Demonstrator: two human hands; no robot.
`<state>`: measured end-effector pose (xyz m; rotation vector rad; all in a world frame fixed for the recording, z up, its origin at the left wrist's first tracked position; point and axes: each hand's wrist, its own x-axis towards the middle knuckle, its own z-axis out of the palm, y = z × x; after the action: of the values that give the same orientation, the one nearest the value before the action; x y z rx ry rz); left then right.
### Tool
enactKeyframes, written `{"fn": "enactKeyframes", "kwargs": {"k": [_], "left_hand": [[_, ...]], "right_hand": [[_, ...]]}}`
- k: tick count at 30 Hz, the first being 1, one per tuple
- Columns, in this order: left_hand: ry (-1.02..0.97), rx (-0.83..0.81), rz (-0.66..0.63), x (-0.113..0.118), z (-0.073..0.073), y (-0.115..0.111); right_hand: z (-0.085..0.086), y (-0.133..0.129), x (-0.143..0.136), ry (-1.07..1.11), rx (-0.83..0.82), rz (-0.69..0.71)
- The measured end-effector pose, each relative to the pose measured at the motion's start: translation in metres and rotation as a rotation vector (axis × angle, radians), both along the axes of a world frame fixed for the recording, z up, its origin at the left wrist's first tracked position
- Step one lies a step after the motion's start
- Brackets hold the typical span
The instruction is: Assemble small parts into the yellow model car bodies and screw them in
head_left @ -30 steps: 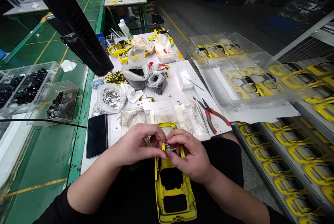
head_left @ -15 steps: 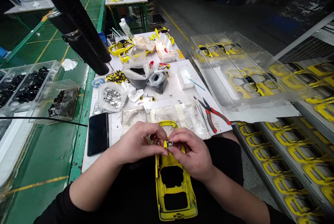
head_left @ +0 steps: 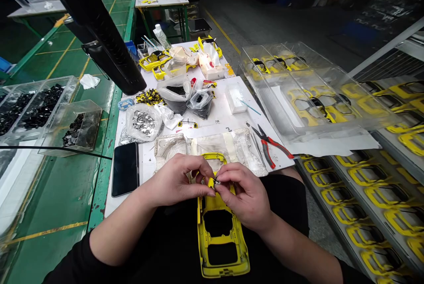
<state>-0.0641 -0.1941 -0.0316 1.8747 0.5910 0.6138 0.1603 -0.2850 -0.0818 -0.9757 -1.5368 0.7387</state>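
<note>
My left hand (head_left: 185, 179) pinches a small yellow piece (head_left: 211, 182) between thumb and fingers. Close against it, my right hand (head_left: 245, 193) has its fingertips pressed on a small dark and silvery part (head_left: 217, 181) at the piece's right side. Below both hands lies a long yellow frame (head_left: 243, 248) with two large openings, its lower end over my lap and its top end by the whitish moulded fixture (head_left: 247, 149). My hands cover part of the frame's upper half.
Right of the fixture lie red-handled pliers (head_left: 270, 142); a phone (head_left: 125, 170) is at the left. Bags of silver pieces (head_left: 143, 123) and black pieces (head_left: 175, 94) stand behind. A black lamp arm (head_left: 109, 41) hangs upper left. Clear trays (head_left: 298, 127) hold yellow frames at right.
The small yellow piece has tilted slightly between my fingertips. Both hands keep nearly the same place, and the lamp arm appears shifted a little to the right.
</note>
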Motion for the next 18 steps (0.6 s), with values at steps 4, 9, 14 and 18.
{"fn": "enactKeyframes", "kwargs": {"k": [4,9,14,18], "left_hand": [[-0.018,-0.007,-0.015,0.0007,0.0013,-0.0003],[-0.012,-0.019,-0.015,0.0008,0.0015,-0.0003],[0.001,0.005,-0.027,0.0014,0.0029,-0.0008],[0.006,0.034,-0.03,0.0014,0.0037,-0.0012]], "right_hand": [[0.0053,-0.0004,-0.0006,-0.071,0.09,-0.012],[0.0088,-0.0014,-0.002,-0.085,0.12,-0.033],[0.0094,-0.0019,-0.0029,-0.09,0.129,-0.049],[0.0089,-0.0031,-0.0039,-0.091,0.145,-0.078]]}}
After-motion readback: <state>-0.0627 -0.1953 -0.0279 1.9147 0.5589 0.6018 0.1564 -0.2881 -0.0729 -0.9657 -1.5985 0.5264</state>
